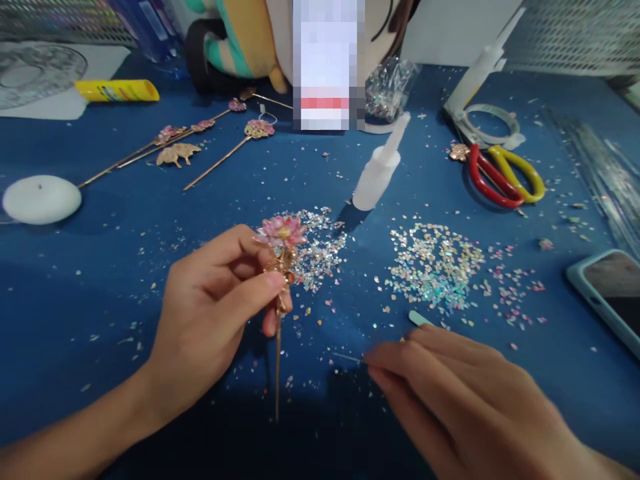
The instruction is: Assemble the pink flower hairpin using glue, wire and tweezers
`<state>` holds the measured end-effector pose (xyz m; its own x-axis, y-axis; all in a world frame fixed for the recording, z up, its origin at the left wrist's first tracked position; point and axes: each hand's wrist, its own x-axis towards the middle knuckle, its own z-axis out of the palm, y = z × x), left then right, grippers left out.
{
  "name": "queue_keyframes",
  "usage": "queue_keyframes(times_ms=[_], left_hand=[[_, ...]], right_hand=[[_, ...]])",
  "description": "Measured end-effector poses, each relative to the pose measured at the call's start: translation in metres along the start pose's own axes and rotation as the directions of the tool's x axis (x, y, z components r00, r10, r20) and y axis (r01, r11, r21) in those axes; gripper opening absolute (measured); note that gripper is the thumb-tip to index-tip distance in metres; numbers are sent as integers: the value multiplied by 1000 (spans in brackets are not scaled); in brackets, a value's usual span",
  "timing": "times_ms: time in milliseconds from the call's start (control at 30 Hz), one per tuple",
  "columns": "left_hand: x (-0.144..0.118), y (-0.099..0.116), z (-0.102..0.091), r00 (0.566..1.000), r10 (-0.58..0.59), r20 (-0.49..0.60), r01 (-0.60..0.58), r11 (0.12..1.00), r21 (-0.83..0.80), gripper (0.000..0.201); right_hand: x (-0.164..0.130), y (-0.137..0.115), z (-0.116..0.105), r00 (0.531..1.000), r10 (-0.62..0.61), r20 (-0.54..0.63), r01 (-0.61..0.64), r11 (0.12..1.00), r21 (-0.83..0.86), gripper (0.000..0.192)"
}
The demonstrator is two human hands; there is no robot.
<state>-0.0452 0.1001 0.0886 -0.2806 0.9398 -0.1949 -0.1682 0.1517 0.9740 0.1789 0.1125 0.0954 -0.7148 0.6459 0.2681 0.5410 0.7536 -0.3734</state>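
Observation:
My left hand (215, 300) pinches a gold hairpin (278, 347) between thumb and fingers. The pin's long stem points down, and a pink flower (283, 231) with a yellowish centre tops it. At the lower right, my right hand (450, 393) is closed, its fingertips slightly blurred. From them a thin, pale, needle-like stick (347, 358) sticks out to the left. A light teal rounded end (419, 318) shows just behind that hand; whether the hand holds it, I cannot tell. Small shiny flakes (320, 250) are heaped beyond the flower.
Another flake pile (435, 267) spreads at right. A white dropper bottle (377, 177) stands mid-table. Farther back lie several gold hairpins (220, 160), a yellow tube (117, 91), red-and-yellow-handled scissors (495, 180) and a tape roll (493, 123). A phone (607, 293) lies at the right edge.

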Motion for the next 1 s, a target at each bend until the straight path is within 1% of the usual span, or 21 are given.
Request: queue_keyframes(times_ms=[67, 133, 233, 333, 500, 633, 833, 1000], left_hand=[[-2, -3, -4, 1000, -12, 17, 12, 999, 30, 18], [-3, -4, -7, 999, -28, 31, 27, 998, 57, 18], [-2, -4, -6, 999, -40, 22, 38, 997, 73, 18], [0, -3, -3, 999, -47, -11, 47, 996, 80, 17], [2, -3, -2, 998, -29, -53, 36, 990, 140, 15], [3, -3, -1, 998, -13, -59, 23, 986, 168, 17], [1, -5, -3, 998, -10, -66, 22, 983, 181, 18], [0, -3, -2, 996, -28, -84, 43, 984, 172, 16]], right_hand=[[12, -3, 9, 993, -85, 78, 82, 995, 52, 43], [22, -2, 17, 984, -126, 126, 118, 991, 70, 41], [30, 0, 26, 991, -79, 111, 72, 995, 65, 38], [32, 3, 31, 993, -35, 112, 25, 995, 93, 35], [35, 5, 36, 995, -48, 90, 40, 996, 83, 36], [35, 5, 36, 995, -51, 90, 43, 995, 89, 38], [34, 4, 34, 992, -20, 126, 4, 993, 120, 35], [32, 5, 33, 995, -10, 96, -5, 987, 159, 32]])
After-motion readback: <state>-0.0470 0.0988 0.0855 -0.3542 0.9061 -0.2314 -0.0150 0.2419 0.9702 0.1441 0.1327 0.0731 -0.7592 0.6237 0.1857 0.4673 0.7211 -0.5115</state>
